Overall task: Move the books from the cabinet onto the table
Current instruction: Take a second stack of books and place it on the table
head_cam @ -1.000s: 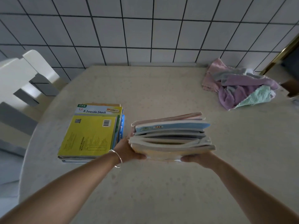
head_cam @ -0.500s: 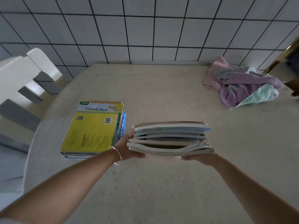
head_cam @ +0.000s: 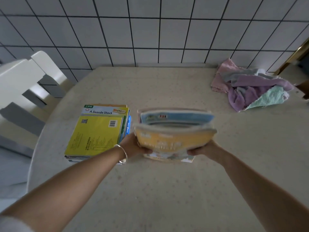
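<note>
I hold a stack of thin books (head_cam: 175, 131) over the middle of the beige table (head_cam: 167, 190). My left hand (head_cam: 133, 144), with a silver bangle on the wrist, grips the stack's near left corner. My right hand (head_cam: 204, 149) grips its near right corner. The stack is blurred and tipped, so its yellow-orange cover faces me and a blue cover shows behind it. Its near lower edge is down at the table top. Just left of it lies a flat pile of books (head_cam: 98, 131) with a yellow back cover on top.
A heap of pink, purple and mint cloths (head_cam: 250, 87) lies at the table's far right. A white chair (head_cam: 25, 84) stands to the left of the table. A grey tiled wall runs behind the table. A dark brass-edged thing shows at the right edge.
The stack, level in my hands a second ago, has tipped so its covers face me. It has come down toward the table beside the yellow pile.
</note>
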